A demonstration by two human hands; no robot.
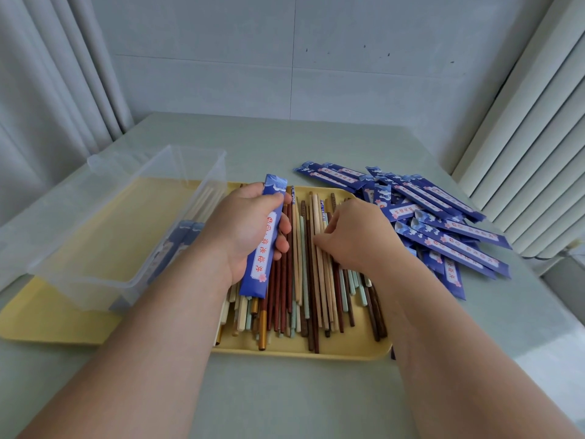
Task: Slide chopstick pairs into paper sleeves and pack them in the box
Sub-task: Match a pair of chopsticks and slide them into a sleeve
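1. Grey walls and pale curtains stand behind a light green worktop (285, 144). On it sits a yellow tray (300, 351) full of loose chopsticks (304, 280) in brown, cream, mint and gold.

2. The left hand (250, 226) is closed around one blue paper sleeve (267, 236) and holds it over the sticks, with its far end pointing away from the person. I cannot tell if anything is inside it yet.

3. The right hand (354, 236) rests on the chopsticks with its fingers curled, feeling for sticks. It does not look like it has a firm hold on any stick yet.

4. A clear plastic box (126, 217) stands on the left part of the tray. A few filled sleeves seem to lie in it already. A heap of empty sleeves (443, 217) lies on the worktop, right of the tray.

5. What could go wrong:
- The sticks are mixed up. The right hand could grab two that do not match, because the colours lie side by side.
- Sticks lie on top of each other. Pulling one out could drag others along and roll them off the tray's near edge.
- The left hand squeezes the sleeve. If it presses the open end flat, the stick tips could catch on the paper and crumple or tear it.
- One stick could slip in and the other miss.
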